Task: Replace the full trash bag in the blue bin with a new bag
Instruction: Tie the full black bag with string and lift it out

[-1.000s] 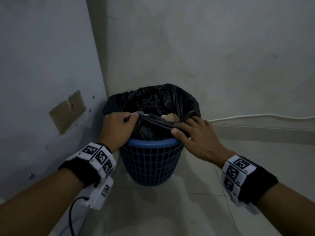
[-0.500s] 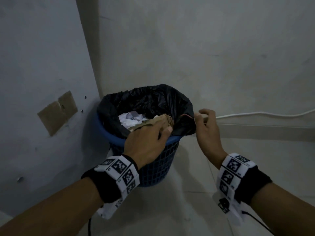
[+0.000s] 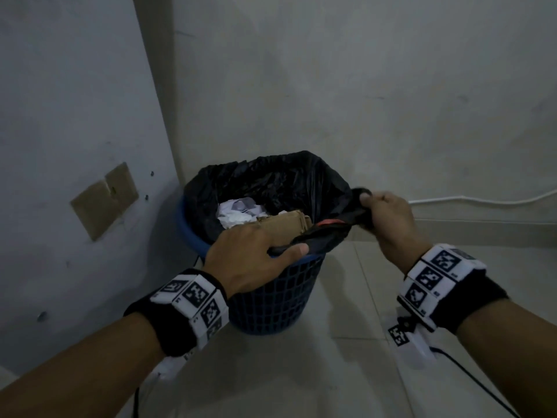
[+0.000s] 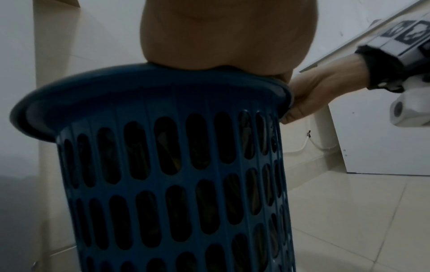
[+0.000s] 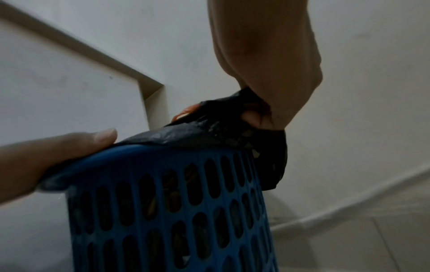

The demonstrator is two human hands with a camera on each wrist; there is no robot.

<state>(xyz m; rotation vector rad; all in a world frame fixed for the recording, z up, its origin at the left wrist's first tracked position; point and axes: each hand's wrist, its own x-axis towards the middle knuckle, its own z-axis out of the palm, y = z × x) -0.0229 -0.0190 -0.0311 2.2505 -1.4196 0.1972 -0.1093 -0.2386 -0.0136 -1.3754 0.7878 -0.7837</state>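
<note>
The blue slotted bin [image 3: 271,300] stands on the floor in a wall corner, lined with a black trash bag [image 3: 271,182]. Crumpled white paper [image 3: 238,212] and brown cardboard [image 3: 283,224] fill it. My left hand [image 3: 280,248] grips the near rim, fingers curled inside and thumb [image 5: 69,147] pressing the bag's edge onto the rim. My right hand [image 3: 379,212] holds a bunched piece of the bag's edge, lifted off the right rim, with a red drawstring [image 3: 330,221] showing. From the right wrist, the bag [image 5: 209,132] stretches from that fist down to the bin [image 5: 174,202].
Plain walls meet right behind the bin. Brown patches [image 3: 105,200] sit on the left wall. A white cable [image 3: 482,200] runs along the right wall above the skirting. The tiled floor [image 3: 346,372] lies in front and to the right. A white cabinet [image 4: 384,147] shows in the left wrist view.
My left hand moved from the bin's left side to its near rim. My right hand went to the right side, took hold of the bag's edge and pulled it off the rim.
</note>
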